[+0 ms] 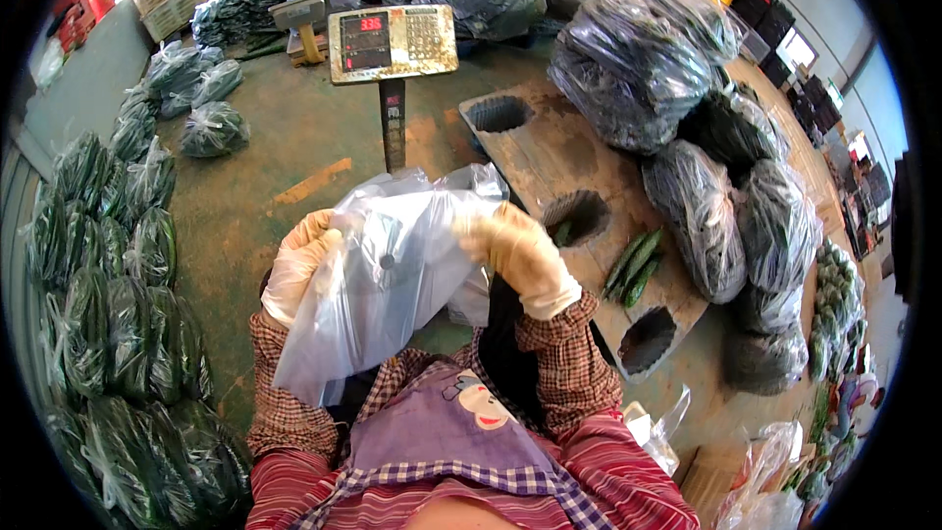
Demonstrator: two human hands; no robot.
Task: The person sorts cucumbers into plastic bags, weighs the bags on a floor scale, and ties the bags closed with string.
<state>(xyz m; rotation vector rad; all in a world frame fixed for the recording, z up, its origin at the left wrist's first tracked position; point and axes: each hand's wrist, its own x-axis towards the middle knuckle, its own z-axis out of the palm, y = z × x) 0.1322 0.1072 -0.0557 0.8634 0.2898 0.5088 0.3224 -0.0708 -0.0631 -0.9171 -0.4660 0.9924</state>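
Note:
A clear plastic bag (392,265) hangs in front of my chest, spread between my two gloved hands; no contents show inside it. My left hand (302,260), in a cream glove, is closed on the bag's left edge. On the other side my right hand (525,260), gloved alike, has its fingers curled against the bag's upper right part and is smeared by motion. Just beyond the bag stands a scale's display (392,44) with lit red digits on a dark post (392,123). The bag hides the lower end of that post.
At the right lies a worn pallet (559,152) with oval holes and several loose cucumbers (636,267). Large filled bags (638,69) are heaped beyond it. Bagged cucumbers (128,334) line the left side. Crates (177,10) and a second scale (302,25) stand farther back.

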